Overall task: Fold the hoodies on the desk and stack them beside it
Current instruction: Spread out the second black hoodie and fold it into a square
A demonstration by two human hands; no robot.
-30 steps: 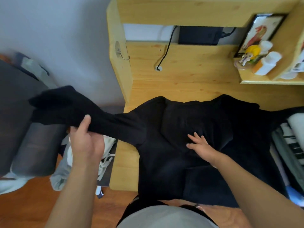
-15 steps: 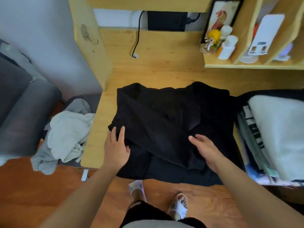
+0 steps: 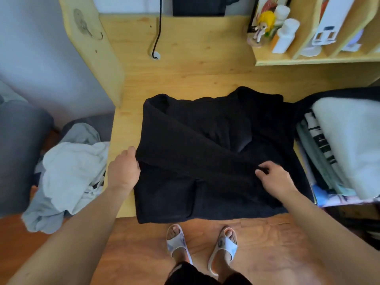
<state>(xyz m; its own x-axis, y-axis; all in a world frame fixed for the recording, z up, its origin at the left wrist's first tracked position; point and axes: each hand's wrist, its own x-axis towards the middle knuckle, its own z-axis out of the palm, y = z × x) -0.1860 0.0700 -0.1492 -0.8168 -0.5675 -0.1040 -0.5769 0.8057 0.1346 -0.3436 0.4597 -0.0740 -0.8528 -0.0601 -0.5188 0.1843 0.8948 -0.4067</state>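
Note:
A black hoodie [image 3: 205, 145] lies on the wooden desk [image 3: 185, 73], its sleeves folded across the body. My left hand [image 3: 124, 168] is at the hoodie's left edge with its fingers tucked under the folded sleeve, gripping the fabric. My right hand [image 3: 274, 177] rests on the right end of the sleeve, fingers curled and pinching the cloth. The hoodie's lower hem reaches the desk's front edge.
A stack of folded clothes [image 3: 337, 145] sits on the desk's right end. Loose grey and white garments [image 3: 67, 171] lie piled left of the desk beside a dark sofa [image 3: 18, 145]. Shelves with bottles and a figurine [image 3: 265, 23] stand at the back right. A cable [image 3: 157, 33] hangs at the back.
The left sleeve, held out a second ago, now lies folded across the body. My left hand has shifted to the hoodie's left edge and my right hand's fingers have curled into the cloth.

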